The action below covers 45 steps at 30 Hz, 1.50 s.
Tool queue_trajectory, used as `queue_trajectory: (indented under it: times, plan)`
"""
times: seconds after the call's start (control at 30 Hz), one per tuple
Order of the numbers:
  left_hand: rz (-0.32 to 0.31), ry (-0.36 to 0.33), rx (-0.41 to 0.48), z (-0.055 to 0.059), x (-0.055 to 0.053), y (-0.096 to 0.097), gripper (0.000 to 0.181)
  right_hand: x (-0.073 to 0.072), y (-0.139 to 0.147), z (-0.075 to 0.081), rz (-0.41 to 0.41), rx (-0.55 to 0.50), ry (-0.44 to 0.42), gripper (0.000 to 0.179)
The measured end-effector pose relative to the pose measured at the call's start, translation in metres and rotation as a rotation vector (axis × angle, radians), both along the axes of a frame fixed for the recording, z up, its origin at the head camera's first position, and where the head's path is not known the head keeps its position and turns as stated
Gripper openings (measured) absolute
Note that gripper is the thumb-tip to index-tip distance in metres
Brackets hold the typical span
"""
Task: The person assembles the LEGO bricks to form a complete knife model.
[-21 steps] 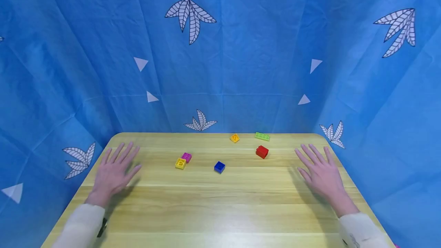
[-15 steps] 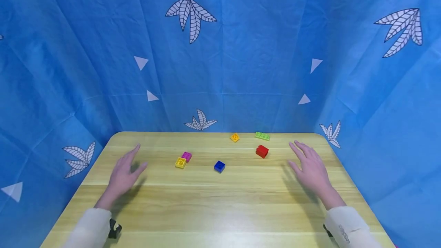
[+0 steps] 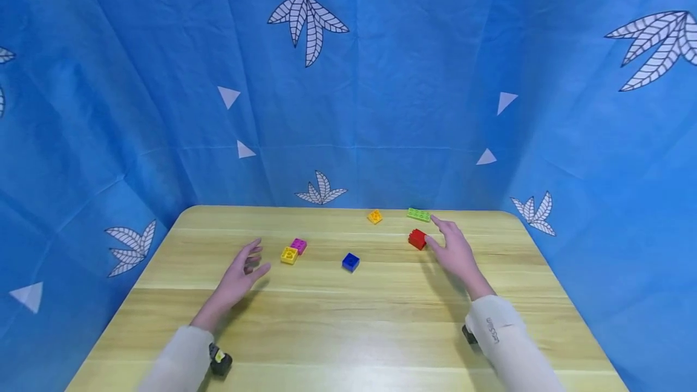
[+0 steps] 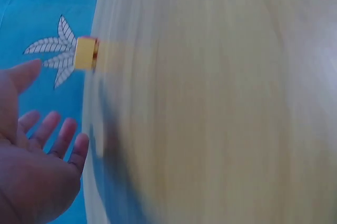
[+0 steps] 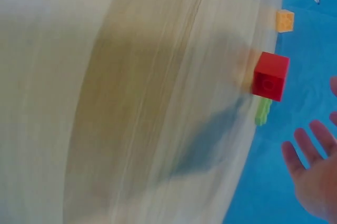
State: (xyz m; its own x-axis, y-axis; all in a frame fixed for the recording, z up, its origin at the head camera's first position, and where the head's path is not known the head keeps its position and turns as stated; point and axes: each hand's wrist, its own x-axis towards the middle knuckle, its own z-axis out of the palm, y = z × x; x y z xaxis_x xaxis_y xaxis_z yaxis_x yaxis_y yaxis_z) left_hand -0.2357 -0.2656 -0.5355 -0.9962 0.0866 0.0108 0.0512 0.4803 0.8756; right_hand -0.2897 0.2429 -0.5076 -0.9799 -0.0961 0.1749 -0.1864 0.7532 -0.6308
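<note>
Two loose hands among the toy bricks, right hand (image 3: 457,254) nearest the red brick (image 3: 417,239)

On my head view, the red brick lies on the wooden table (image 3: 348,331), toward its far right. The right hand is over the table just beside it, thumb and fingers parted and holding nothing. The thumb tip seems to meet the brick's edge there, but my right wrist view shows the brick apart from the fingers. The green brick (image 3: 418,215) lies behind, near the index fingertip.

I see the left hand (image 3: 236,275) with thumb well away from gently bent fingers, also holding nothing. To its right lies the yellow brick (image 3: 289,255), with the magenta brick (image 3: 299,245) close behind; whether those two touch, I can't tell. Between the hands sits the blue brick (image 3: 351,262), and farther back the orange brick (image 3: 374,216), near the patterned blue cloth (image 3: 414,77).
</note>
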Motion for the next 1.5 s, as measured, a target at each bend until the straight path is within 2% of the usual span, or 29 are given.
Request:
queue_trajectory:
  times: [0.3,0.5,0.67,1.1,1.3,1.4,1.5]
  plan:
    - [0.019,-0.024,0.045,-0.010,-0.019,0.034,0.074,-0.015,-0.009,-0.016,-0.046,-0.029,-0.061,0.061]
    - [0.047,-0.042,0.053,-0.017,-0.022,0.040,0.075,-0.020,-0.019,-0.023,-0.037,-0.021,-0.060,0.056]
    - [0.054,-0.054,0.047,-0.021,-0.022,0.037,0.076,-0.022,-0.024,-0.026,-0.037,0.001,-0.065,0.052]
    - [-0.003,-0.021,-0.003,-0.021,-0.020,0.031,0.081,-0.024,-0.026,-0.033,-0.050,0.047,-0.077,0.047]
    - [0.012,0.011,-0.051,-0.016,-0.017,0.016,0.083,-0.025,-0.026,-0.033,-0.044,0.057,-0.085,0.047]
    - [0.022,0.000,-0.065,-0.015,-0.016,0.008,0.083,-0.024,-0.026,-0.032,-0.052,0.048,-0.084,0.047]
    - [0.003,-0.020,-0.094,-0.016,-0.014,0.001,0.085,-0.024,-0.025,-0.032,-0.060,0.044,-0.084,0.046]
